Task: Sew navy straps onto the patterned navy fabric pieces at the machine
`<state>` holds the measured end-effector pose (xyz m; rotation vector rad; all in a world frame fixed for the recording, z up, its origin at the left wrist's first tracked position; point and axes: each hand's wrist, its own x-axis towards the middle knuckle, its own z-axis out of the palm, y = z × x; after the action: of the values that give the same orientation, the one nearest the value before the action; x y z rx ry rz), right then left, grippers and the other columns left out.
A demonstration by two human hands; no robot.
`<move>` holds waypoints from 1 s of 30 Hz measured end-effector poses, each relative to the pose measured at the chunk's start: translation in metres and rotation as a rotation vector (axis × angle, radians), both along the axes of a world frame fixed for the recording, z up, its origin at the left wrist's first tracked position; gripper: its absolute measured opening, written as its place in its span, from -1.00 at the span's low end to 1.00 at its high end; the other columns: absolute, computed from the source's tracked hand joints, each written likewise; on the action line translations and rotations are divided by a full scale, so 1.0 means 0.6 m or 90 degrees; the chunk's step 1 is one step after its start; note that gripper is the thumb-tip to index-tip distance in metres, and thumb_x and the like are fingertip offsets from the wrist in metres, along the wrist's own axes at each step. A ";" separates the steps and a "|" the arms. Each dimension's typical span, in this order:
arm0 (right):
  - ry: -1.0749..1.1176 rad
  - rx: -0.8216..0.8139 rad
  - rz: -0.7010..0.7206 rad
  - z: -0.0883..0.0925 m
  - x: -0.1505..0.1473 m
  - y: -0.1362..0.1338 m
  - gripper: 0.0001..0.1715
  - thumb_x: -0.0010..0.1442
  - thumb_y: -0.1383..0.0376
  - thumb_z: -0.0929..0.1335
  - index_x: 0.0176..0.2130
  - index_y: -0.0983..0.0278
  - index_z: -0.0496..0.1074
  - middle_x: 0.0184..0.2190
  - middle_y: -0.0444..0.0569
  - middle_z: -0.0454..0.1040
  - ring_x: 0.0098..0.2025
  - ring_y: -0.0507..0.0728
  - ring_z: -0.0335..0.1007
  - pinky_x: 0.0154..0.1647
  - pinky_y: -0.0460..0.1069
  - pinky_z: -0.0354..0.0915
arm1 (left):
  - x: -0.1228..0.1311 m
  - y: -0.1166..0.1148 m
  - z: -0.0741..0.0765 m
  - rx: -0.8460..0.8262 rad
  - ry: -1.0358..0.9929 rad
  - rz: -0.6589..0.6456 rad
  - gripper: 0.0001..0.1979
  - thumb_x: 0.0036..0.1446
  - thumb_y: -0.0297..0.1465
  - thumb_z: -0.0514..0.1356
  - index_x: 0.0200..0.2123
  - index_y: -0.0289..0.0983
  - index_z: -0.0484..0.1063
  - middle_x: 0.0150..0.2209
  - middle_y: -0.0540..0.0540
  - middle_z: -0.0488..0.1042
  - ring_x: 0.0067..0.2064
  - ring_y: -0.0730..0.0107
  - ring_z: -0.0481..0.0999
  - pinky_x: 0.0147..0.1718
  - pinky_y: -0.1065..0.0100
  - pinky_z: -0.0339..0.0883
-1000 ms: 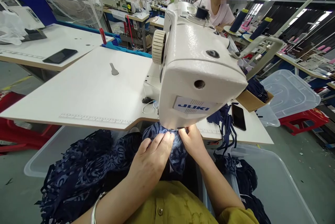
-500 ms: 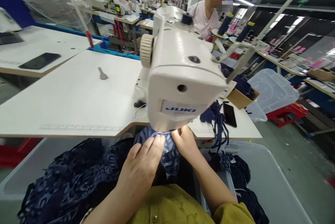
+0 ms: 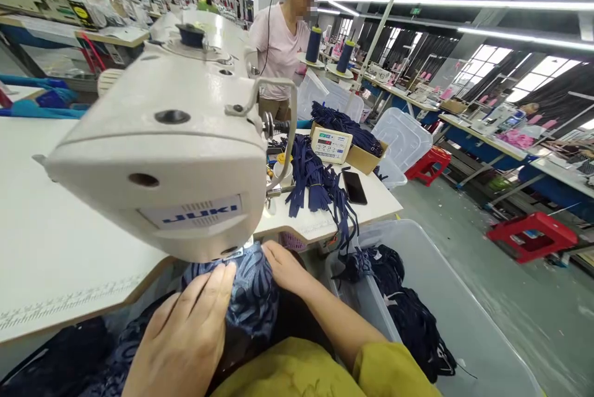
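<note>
A navy-and-blue patterned fabric piece (image 3: pixel 255 295) hangs over the table's front edge, its top under the head of a white JUKI sewing machine (image 3: pixel 208 156). My left hand (image 3: pixel 183 329) is closed on its left side, fingers together near the needle area and the thumb out of sight. On the fabric's upper right edge, my right hand (image 3: pixel 284 267) grips with bent fingers, its tips partly hidden. The machine head covers the needle and presser foot.
Navy straps (image 3: pixel 318 183), a phone (image 3: pixel 355 188) and a control panel (image 3: pixel 330 145) occupy the table's right side. A clear bin (image 3: pixel 464 304) holds dark garments at my right. Behind the machine stands a person (image 3: pixel 278 44). Red stools (image 3: pixel 531 236) are on the floor.
The view has swung right and closer to the machine, so more of the right side shows. Both hands stay on the fabric at the machine.
</note>
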<state>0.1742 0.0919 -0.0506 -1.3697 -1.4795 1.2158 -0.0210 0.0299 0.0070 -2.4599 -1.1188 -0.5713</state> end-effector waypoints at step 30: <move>-0.405 -0.001 -0.350 0.032 0.261 0.017 -0.81 0.19 0.21 0.29 -0.36 0.29 0.35 -0.39 0.01 0.42 -0.28 0.15 0.35 -0.25 -0.01 0.18 | -0.002 0.025 0.034 -0.186 -0.297 0.017 -0.75 0.26 -0.20 0.02 -0.20 -0.15 0.43 -0.34 0.06 0.55 -0.40 0.46 0.55 -0.53 0.55 0.34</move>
<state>0.3310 0.1018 -0.0313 -2.1068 -1.3403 0.4447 -0.0225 0.0449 0.0276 -2.6233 -1.4987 -1.0816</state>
